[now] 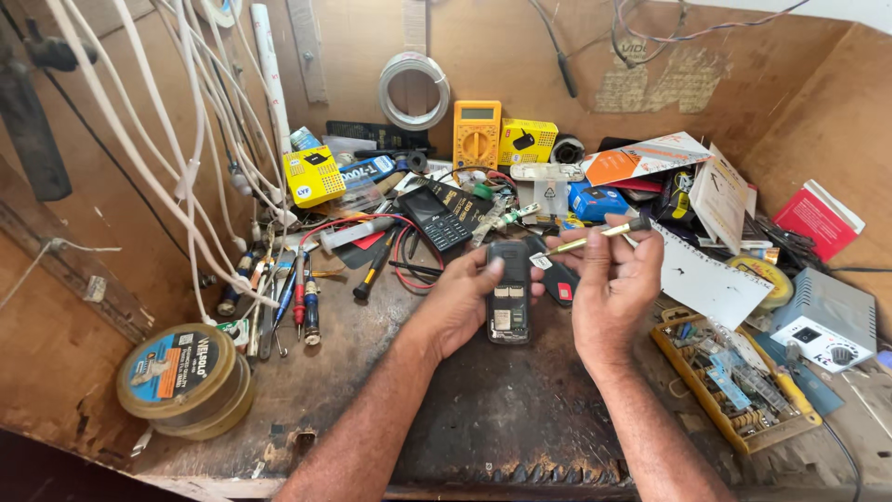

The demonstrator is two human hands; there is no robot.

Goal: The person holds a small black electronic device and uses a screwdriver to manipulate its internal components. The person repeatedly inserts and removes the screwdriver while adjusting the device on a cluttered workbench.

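Here, the left hand [462,302] half-hides an opened phone [509,296].

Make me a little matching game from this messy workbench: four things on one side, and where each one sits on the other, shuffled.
Things:
1. opened phone
2. yellow multimeter
3. slim screwdriver
4. round tin

Places:
A. leaning against the back wall
B. near the bench's front left corner
C. in the left hand
D. in the right hand

Pairs: 1-C, 2-A, 3-D, 4-B
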